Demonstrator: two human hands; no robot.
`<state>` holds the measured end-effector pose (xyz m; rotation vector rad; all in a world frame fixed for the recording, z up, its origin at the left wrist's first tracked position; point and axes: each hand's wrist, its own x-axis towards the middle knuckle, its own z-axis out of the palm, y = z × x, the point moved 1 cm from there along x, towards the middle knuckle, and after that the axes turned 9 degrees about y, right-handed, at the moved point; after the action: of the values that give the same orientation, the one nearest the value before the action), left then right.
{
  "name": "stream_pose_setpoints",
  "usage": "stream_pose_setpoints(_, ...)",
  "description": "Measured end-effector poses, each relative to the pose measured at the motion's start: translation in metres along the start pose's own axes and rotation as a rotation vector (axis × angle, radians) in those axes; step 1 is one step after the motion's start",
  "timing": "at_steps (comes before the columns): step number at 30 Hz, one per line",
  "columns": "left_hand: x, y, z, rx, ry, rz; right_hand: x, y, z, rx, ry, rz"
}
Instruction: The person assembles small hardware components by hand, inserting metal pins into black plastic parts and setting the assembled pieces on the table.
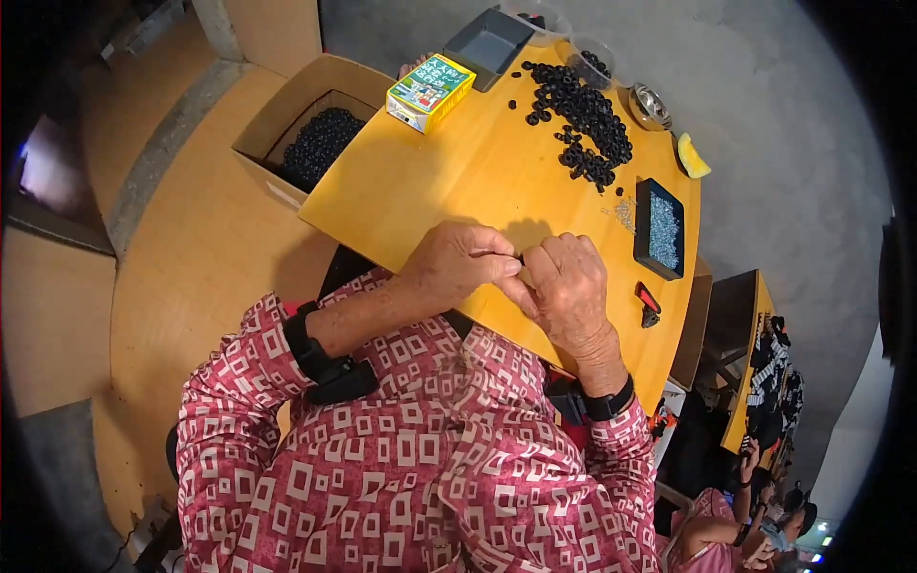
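The two hands seem to be in the middle of a fine handling step on one black piece (520,259), which is between them, above the near part of the tabletop (382,191). The fingers of the left hand (463,265) are together, pinched on this piece. The fingers of the right hand (573,282) are curled close against it, but I cannot tell if they also grip. I judge that the next move calls for a steady, light pinch, because so small a piece could easily slip.

Farther on the tabletop lies a loose heap of black rings (583,119). At the right are a black tray (642,229) of small metal parts, some parts loose beside it, and a red and black tool (649,298). A yellow carton (432,93) stands near the left edge. Beyond it is a cardboard box (272,110); at the lower right, another person (712,525) sits in the room.
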<state>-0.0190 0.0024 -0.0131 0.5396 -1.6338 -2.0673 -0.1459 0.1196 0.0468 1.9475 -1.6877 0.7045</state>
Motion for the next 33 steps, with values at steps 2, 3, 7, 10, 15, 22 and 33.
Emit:
stream_pose_setpoints(2, 0.001, -0.001, 0.0, 0.019, 0.01, 0.024, -0.002, 0.001, 0.002, 0.025, -0.011, -0.001)
stream_pose_setpoints(3, 0.001, 0.0, 0.0, 0.051, 0.013, 0.034, -0.004, 0.001, 0.004, 0.027, -0.009, 0.009)
stream_pose_setpoints(7, 0.003, 0.006, -0.002, 0.105, -0.027, 0.013, -0.002, 0.001, 0.003, 0.079, 0.006, 0.042)
stream_pose_setpoints(10, 0.003, 0.008, -0.002, 0.091, -0.046, 0.004, -0.001, 0.001, 0.003, 0.089, 0.024, 0.058)
stream_pose_setpoints(15, 0.002, 0.017, 0.0, -0.03, 0.052, -0.108, 0.0, 0.003, 0.002, 0.059, 0.009, 0.115)
stream_pose_setpoints(22, 0.007, 0.011, 0.004, 0.068, 0.113, 0.025, 0.005, 0.001, 0.004, 0.109, 0.014, 0.168)
stream_pose_setpoints(33, 0.005, 0.023, 0.008, 0.005, 0.065, 0.068, 0.02, -0.005, 0.01, 0.122, 0.034, 0.121)
